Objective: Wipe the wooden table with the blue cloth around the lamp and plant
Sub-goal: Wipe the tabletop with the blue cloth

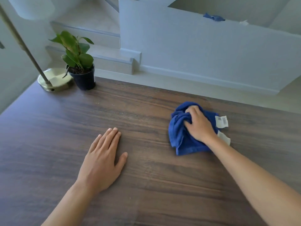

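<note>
**A:** Head view, item one. Where do we locate the cloth?

**B:** We locate the crumpled dark blue terry cloth (182, 137) on the right part of the dark brown wood-grain table (146, 176), lying on its surface. Two white care labels (221, 121) stick out at its right edge.

**A:** Item two, the hands?

**B:** We read the right hand (199, 123) as grasping. It lies on top of the cloth with its fingers curled into the bunched folds. We read the left hand (104, 158) as released. It lies palm down on bare wood, fingers straight and close together, well apart from the cloth.

**A:** Item three, the obstacles?

**B:** We find both at the far left corner. The lamp (54, 79) has a round brass base and a slanted metal pole. The green-leaved plant (76, 51) stands upright in a black pot (84, 79) just beside that base, on its right. We cannot tell whether pot and base touch. Both stand well apart from the cloth.
</note>
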Motion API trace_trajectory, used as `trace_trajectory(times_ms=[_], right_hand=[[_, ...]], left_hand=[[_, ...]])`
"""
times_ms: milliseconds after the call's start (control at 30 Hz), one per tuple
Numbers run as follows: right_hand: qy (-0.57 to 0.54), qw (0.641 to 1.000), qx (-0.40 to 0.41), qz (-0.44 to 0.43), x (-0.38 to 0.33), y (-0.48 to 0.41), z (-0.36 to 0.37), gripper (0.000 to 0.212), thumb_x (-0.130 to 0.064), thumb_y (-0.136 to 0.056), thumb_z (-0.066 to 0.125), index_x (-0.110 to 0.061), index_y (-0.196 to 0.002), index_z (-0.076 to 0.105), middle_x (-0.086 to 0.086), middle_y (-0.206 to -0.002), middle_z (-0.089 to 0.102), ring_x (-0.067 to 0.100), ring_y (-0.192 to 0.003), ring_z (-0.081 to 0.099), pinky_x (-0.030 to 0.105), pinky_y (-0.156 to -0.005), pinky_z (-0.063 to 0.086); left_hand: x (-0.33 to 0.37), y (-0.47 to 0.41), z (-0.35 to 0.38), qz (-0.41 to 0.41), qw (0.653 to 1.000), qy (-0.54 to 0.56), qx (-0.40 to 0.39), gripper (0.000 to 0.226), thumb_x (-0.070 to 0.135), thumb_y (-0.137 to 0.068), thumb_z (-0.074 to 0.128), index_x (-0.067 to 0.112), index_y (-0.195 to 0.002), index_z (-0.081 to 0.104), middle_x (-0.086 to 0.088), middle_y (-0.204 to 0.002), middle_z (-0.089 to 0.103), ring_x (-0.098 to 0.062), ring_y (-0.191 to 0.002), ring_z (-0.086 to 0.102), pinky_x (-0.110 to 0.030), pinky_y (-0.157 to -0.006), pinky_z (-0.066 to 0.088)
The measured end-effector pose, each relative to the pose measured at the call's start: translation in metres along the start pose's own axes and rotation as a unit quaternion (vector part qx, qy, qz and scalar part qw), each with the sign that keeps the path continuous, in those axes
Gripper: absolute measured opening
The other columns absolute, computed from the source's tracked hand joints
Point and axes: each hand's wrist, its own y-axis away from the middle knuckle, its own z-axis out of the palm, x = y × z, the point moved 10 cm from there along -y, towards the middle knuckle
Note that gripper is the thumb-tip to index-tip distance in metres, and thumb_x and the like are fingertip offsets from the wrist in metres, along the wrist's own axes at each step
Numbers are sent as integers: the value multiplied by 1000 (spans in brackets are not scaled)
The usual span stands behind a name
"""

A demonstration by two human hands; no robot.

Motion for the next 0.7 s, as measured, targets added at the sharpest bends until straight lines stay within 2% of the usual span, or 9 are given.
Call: trace_trajectory(times_ms=[67,133,167,267,333,467,567,633,700], right_hand=[[20,992,27,123,38,-41,-16,30,-32,-94,48,-11,-115,47,9,-125,51,33,-106,57,33,-74,35],[-42,988,20,149,-31,-96,25,38,-32,-95,48,-10,-125,44,13,-124,56,35,-105,60,33,-73,37],[-42,989,26,140,-55,-108,33,39,-32,-94,49,-11,-127,44,14,-119,61,35,-102,62,34,-72,39],[-31,999,-15,-13,-171,-110,74,28,-30,-93,50,-13,-115,50,9,-105,66,30,-93,65,34,-69,44],[-46,991,-49,-112,-211,-71,88,27,-30,-91,52,-16,-114,52,4,-108,67,25,-98,64,34,-76,48],[-78,975,-100,-182,-178,37,54,42,-38,-81,61,-22,-118,51,-6,-127,59,14,-113,56,24,-90,42],[-26,993,-46,-103,-111,8,33,46,-42,-78,55,-21,-118,47,3,-128,60,25,-116,58,33,-92,44],[9,1000,-19,-9,-90,-49,30,36,-35,-89,52,-18,-119,44,10,-119,63,33,-106,62,38,-81,47],[-1,999,4,37,-106,-103,35,27,-32,-94,46,-14,-115,46,12,-111,65,35,-99,63,36,-73,44]], left_hand=[[-17,13,-6,11,1000,-27,-1,70,56,-92,31,11,-144,43,-6,-155,35,-18,-146,24,-36,-119,14],[-83,44,-36,-42,998,-47,-12,70,58,-93,28,16,-148,37,-2,-157,30,-15,-148,17,-38,-120,12],[-86,45,-38,-45,998,-40,-11,69,57,-94,27,17,-149,35,0,-158,29,-13,-149,14,-39,-120,12],[-81,40,-42,-43,998,-36,-17,67,56,-93,30,20,-149,34,3,-158,29,-11,-149,13,-40,-120,12],[-71,33,-42,-34,999,-29,-20,68,57,-93,31,20,-150,33,3,-158,28,-9,-149,12,-40,-121,12],[-56,34,-41,-36,999,-19,0,70,56,-92,35,16,-149,33,3,-158,26,-8,-148,12,-39,-120,14],[-59,31,-40,-40,999,-14,7,72,56,-91,35,13,-149,34,2,-158,28,-10,-148,14,-39,-120,14],[-60,31,-38,-37,999,-13,2,72,56,-91,34,12,-149,34,1,-158,28,-10,-149,14,-40,-120,14],[-62,32,-38,-37,999,-12,2,73,56,-91,33,12,-149,34,0,-158,28,-10,-148,14,-40,-120,14]])
